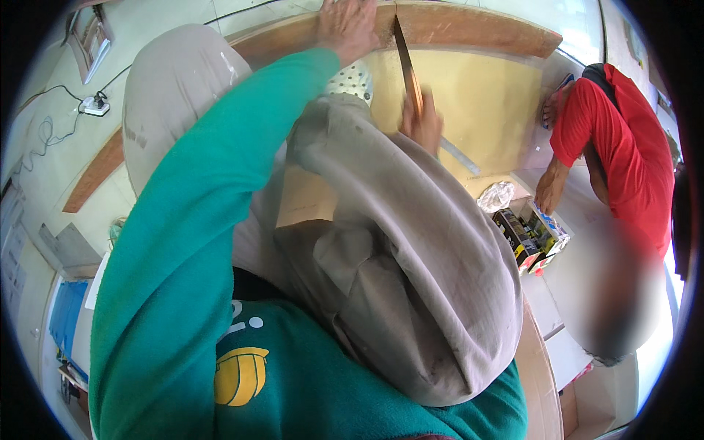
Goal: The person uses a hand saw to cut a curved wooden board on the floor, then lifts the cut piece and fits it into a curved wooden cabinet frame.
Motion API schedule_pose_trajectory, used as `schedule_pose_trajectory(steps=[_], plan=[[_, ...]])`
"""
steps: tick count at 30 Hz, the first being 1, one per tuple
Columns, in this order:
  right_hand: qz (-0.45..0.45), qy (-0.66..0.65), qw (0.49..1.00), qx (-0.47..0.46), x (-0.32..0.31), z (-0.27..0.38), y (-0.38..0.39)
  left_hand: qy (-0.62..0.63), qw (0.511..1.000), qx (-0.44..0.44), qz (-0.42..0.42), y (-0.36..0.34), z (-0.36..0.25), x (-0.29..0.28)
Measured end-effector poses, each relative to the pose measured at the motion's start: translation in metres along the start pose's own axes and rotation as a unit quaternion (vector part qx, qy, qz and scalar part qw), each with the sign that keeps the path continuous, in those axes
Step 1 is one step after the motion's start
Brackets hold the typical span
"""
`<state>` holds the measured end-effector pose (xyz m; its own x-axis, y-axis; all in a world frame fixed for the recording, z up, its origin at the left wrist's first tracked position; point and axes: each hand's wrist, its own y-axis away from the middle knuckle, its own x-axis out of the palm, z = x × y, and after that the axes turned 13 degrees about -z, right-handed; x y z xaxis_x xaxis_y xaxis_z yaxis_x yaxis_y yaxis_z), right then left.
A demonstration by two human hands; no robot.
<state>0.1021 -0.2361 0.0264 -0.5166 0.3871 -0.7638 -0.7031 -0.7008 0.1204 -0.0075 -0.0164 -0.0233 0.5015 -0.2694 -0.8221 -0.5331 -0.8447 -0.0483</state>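
A long, curved brown wooden board (477, 29) lies across the far side. My left hand (347, 29) presses down on it and grips it, left of a dark line in the wood. At that line the narrow blade of a hand saw (404, 62) meets the board's near edge. My right hand (423, 126) is closed round the saw's near end, its handle hidden by the fingers. My bent knees in grey trousers rise between my body and the board. A foot in a dotted white covering (352, 81) shows below my left hand.
A yellowish panel (491, 95) lies beneath the saw. At right, a person in red (616, 139) reaches a hand (550, 192) to a box of packages (543, 231), near a crumpled white bag (496, 196). Another curved wooden piece (95, 170) and a power strip with cords (95, 106) lie left.
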Motion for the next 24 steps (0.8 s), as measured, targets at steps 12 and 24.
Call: schedule_pose_trajectory(steps=[12, 24], plan=[[-0.019, -0.016, 0.998, 0.052, -0.041, -0.037, 0.075, -0.011, 0.998, 0.016, -0.058, 0.000, 0.013, 0.021], [-0.048, -0.024, 0.992, -0.115, 0.030, 0.020, -0.045, 0.013, 0.998, -0.048, 0.044, -0.008, 0.001, -0.001]])
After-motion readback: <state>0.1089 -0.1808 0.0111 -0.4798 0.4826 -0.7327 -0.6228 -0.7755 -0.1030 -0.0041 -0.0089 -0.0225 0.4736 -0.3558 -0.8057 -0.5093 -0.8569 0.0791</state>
